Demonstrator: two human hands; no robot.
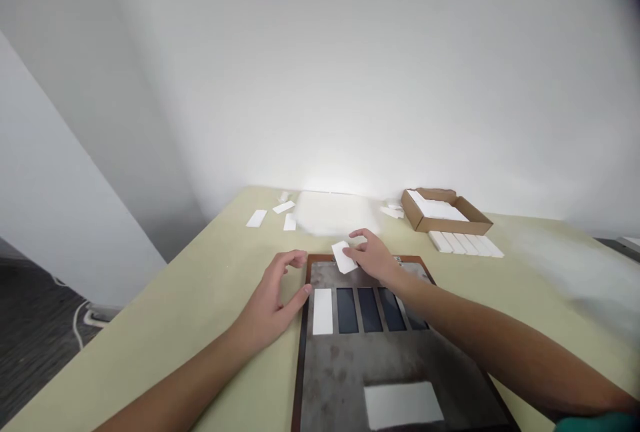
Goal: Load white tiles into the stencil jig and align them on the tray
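My right hand (pixel 373 259) pinches a small white rectangular card (pixel 343 257) at its fingertips, just above the far edge of a dark metal board (pixel 340 359) with a brown frame. My left hand (pixel 273 295) rests on the table beside the board's left edge, fingers apart and holding nothing. The board has a row of several recessed slots. The leftmost holds a white strip (pixel 323 311), while the dark slot (pixel 347 310) next to it and those further right show no strip. A white rectangular plate (pixel 403 405) lies near the board's near edge.
A pale green table (pixel 200 292) bears a brown cardboard tray (pixel 445 213) holding white pieces, a row of white bars (pixel 465 244), and several loose white cards (pixel 257 218) at the far left. A wall stands behind; a cable (pixel 77 325) lies on the floor at left.
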